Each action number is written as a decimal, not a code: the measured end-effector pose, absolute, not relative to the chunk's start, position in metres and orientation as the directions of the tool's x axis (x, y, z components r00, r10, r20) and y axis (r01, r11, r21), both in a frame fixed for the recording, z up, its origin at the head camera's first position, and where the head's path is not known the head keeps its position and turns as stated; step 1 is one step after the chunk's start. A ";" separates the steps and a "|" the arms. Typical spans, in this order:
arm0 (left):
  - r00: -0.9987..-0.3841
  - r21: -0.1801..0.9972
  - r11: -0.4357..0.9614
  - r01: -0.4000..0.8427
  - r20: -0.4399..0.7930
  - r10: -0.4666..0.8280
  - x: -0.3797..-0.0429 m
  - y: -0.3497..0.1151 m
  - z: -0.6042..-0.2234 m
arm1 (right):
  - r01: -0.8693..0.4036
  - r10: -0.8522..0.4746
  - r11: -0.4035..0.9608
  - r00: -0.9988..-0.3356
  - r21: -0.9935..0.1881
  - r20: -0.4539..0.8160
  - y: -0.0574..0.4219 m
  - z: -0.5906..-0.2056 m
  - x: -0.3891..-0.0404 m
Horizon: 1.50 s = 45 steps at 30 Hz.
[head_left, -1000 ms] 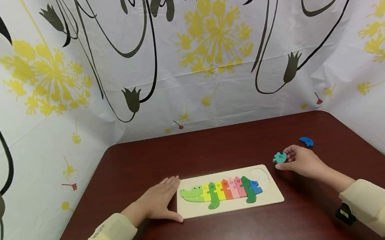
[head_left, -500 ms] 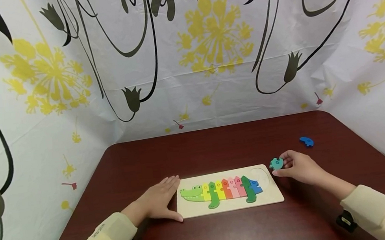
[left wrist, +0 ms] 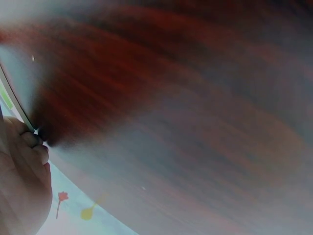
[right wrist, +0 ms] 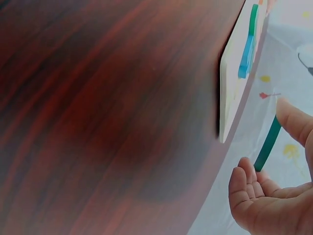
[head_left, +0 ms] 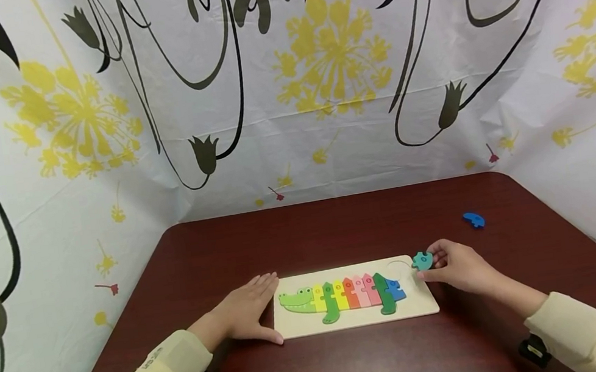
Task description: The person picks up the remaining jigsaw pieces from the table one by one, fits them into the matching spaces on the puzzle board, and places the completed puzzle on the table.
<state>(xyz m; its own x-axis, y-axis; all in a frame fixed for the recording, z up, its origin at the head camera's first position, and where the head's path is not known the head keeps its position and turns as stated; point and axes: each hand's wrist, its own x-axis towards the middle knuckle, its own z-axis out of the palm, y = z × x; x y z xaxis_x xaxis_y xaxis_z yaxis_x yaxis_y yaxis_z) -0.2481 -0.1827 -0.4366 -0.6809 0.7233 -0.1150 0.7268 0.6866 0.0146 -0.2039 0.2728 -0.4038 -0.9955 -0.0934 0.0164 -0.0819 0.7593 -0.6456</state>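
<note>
A pale wooden puzzle board [head_left: 358,324] lies flat, with a crocodile [head_left: 297,301] of colourful interlocking pieces set in it. At its tail end a curved outline shows bare wood. My left hand [head_left: 248,310] rests with straight fingers along the board's left edge. In the left wrist view only part of that hand [left wrist: 22,181] shows. Between thumb and fingers my right hand [head_left: 458,266] pinches a teal puzzle piece [head_left: 422,261], which overlaps the board's upper right corner in the head view. The right wrist view has the teal piece [right wrist: 268,146] edge-on, raised off the table.
A blue curved puzzle piece [head_left: 474,219] lies on the dark red-brown table [head_left: 336,231], beyond the right hand. A white patterned cloth [head_left: 265,91] hangs behind and at both sides of the table.
My right hand has carried the teal piece left and toward me, from beside the board to its upper right corner. The left hand and the board have stayed still.
</note>
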 end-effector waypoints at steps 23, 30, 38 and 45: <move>-0.683 0.006 0.689 0.724 -0.127 0.719 -0.248 -0.183 -0.439 | -0.093 -0.145 0.745 -0.989 -0.661 -0.025 0.253 -0.412 -0.198; -0.677 0.000 0.682 0.732 -0.112 0.727 -0.248 -0.184 -0.441 | -0.097 -0.158 0.742 -0.987 -0.663 -0.032 0.249 -0.415 -0.197; -0.681 -0.006 0.685 0.728 -0.121 0.723 -0.248 -0.184 -0.440 | -0.095 -0.159 0.751 -0.987 -0.653 -0.039 0.245 -0.417 -0.197; -0.687 -0.003 0.692 0.722 -0.123 0.717 -0.248 -0.183 -0.439 | -0.111 -0.166 0.767 -0.986 -0.632 -0.029 0.244 -0.417 -0.200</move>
